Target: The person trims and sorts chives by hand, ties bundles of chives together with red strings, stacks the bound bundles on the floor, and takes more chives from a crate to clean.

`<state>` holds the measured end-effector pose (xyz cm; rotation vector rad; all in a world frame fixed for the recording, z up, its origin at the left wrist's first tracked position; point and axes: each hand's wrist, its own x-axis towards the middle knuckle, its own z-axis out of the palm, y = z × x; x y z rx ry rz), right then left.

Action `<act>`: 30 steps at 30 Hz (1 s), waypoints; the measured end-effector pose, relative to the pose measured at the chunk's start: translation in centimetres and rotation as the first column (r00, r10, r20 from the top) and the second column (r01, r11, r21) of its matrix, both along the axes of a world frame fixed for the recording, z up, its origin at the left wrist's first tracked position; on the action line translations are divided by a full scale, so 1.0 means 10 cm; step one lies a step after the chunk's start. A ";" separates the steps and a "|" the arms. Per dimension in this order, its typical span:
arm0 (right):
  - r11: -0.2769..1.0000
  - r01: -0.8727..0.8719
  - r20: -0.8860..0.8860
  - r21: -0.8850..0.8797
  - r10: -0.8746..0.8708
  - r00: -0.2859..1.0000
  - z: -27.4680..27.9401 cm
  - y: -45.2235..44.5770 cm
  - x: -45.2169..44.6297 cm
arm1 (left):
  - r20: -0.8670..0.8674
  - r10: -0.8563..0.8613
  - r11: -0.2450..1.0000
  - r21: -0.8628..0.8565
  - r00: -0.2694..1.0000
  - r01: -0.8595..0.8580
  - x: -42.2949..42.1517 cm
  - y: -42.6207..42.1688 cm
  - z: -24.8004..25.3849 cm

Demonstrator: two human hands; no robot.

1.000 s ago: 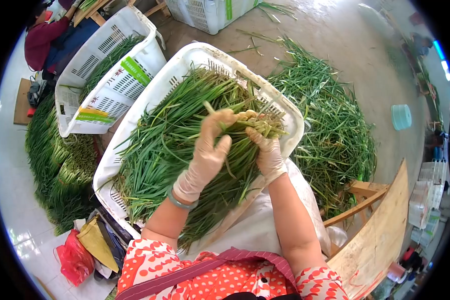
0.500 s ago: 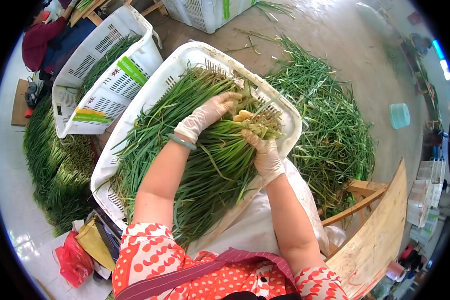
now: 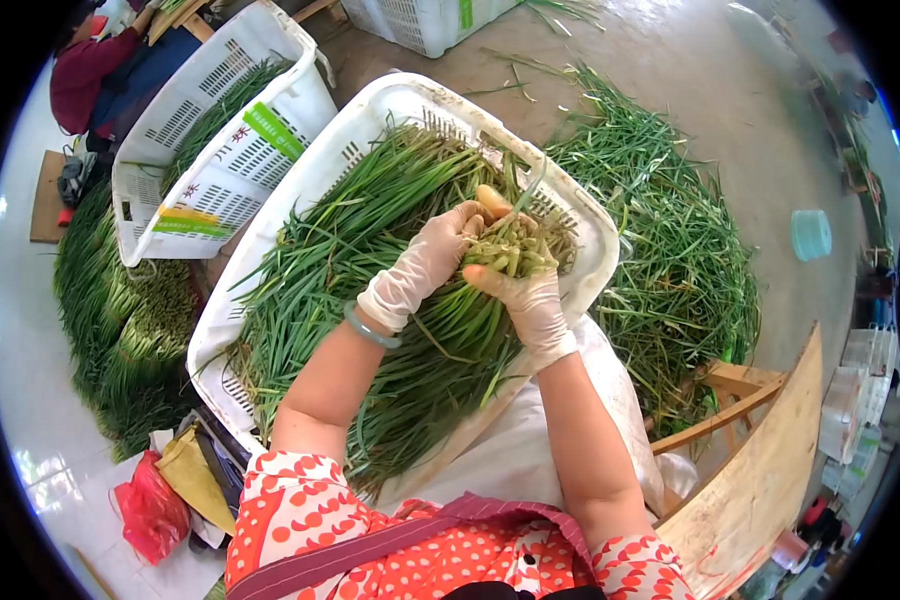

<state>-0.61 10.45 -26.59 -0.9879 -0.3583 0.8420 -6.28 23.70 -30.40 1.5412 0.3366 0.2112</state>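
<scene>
A white plastic crate (image 3: 223, 300), tilted in front of me, holds a heap of long green stalks (image 3: 345, 225). My left hand (image 3: 432, 262), in a thin pale glove and with a bangle at the wrist, is closed around the root ends of a bunch of stalks (image 3: 510, 247). From the other side, my right hand (image 3: 525, 300), also gloved, grips the same bunch near its pale ends. The leaves of the bunch hang down toward my body over the crate's near side.
Loose green leaves (image 3: 670, 240) lie piled on the floor at the right. A second crate (image 3: 225, 150) and stacked bundles (image 3: 135, 330) are at the left. A wooden board (image 3: 760, 450) stands lower right. A person (image 3: 90, 75) sits upper left.
My left hand first moved up off the bunch, then came back down onto its root ends beside my right hand. The view has shifted slightly.
</scene>
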 end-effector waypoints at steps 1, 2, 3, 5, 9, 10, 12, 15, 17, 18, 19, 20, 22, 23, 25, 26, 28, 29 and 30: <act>0.998 0.060 -0.161 -0.032 -0.064 0.985 0.01 0.04 -0.03 | 0.120 0.025 1.000 0.013 0.992 -0.026 -0.01 -0.02 0.04; 0.998 0.055 -0.164 -0.031 -0.060 0.985 -0.01 0.06 -0.01 | 0.117 0.028 0.999 0.015 0.993 -0.030 -0.01 -0.03 0.04; 0.991 0.082 -0.032 -0.110 -0.086 0.996 -0.03 0.09 0.00 | -0.040 0.048 0.993 -0.104 0.998 -0.052 0.00 -0.04 0.04; 0.969 0.167 0.098 -0.183 -0.151 0.984 0.01 0.09 -0.01 | -0.222 0.047 0.992 -0.106 0.974 -0.072 -0.02 -0.03 0.02; 0.976 0.196 -0.057 -0.099 -0.202 0.978 0.04 -0.09 0.03 | -0.151 0.003 0.854 0.515 0.989 0.076 -0.15 0.09 -0.03; 0.976 0.192 -0.061 -0.105 -0.199 0.978 0.11 -0.20 0.04 | -0.209 -0.083 0.818 0.545 0.974 0.186 -0.18 0.28 -0.20; 0.991 0.128 -0.036 -0.045 -0.129 0.991 0.40 -0.40 0.08 | -0.459 0.096 0.492 0.793 0.883 0.359 -0.34 0.49 -0.33; 0.984 0.179 0.075 -0.021 -0.177 0.981 0.66 -0.69 0.10 | -0.553 0.319 0.320 0.827 0.770 0.462 -0.62 0.93 -0.47; 0.969 0.247 0.129 0.018 -0.247 0.960 0.79 -0.83 0.13 | -0.553 0.433 0.383 0.828 0.712 0.409 -0.85 1.18 -0.65; 0.960 0.278 0.112 0.045 -0.281 0.953 0.86 -0.90 0.15 | -0.548 0.483 0.423 0.829 0.682 0.366 -0.94 1.29 -0.73; 0.952 0.299 0.095 0.059 -0.304 0.948 0.97 -0.95 0.14 | -0.592 0.501 0.564 0.777 0.632 0.281 -1.03 1.38 -0.80; 0.945 0.319 0.077 0.070 -0.324 0.943 1.05 -1.00 0.15 | -0.559 0.464 0.641 0.747 0.687 0.175 -1.20 1.59 -1.12; 0.917 0.389 -0.007 0.090 -0.390 0.921 0.95 -1.19 0.31 | -0.501 0.519 0.582 0.801 0.693 0.143 -1.25 1.50 -1.01; 0.908 0.419 -0.017 0.018 -0.419 0.908 0.92 -1.19 0.37 | -0.507 0.517 0.586 0.797 0.690 0.146 -1.28 1.40 -0.92; 0.895 0.444 -0.029 -0.052 -0.445 0.895 0.89 -1.24 0.48 | -0.270 0.532 0.505 0.862 0.803 -0.044 -1.31 1.15 -0.64; 0.901 0.431 -0.011 0.054 -0.431 0.902 0.88 -1.28 0.53 | -0.254 0.512 0.492 0.870 0.821 -0.037 -1.39 1.01 -0.56; 0.897 0.415 0.001 0.155 -0.420 0.908 0.94 -1.36 0.59 | -0.269 0.527 0.464 0.886 0.806 -0.008 -1.64 0.76 -0.51; 0.867 0.457 -0.009 0.199 -0.464 0.886 1.06 -1.39 0.62 | -0.294 0.582 0.458 0.889 0.758 -0.007 -1.78 0.61 -0.52; 0.834 0.496 -0.019 0.244 -0.507 0.862 1.16 -1.44 0.65 | -0.315 0.634 0.452 0.892 0.706 -0.008 -1.94 0.45 -0.58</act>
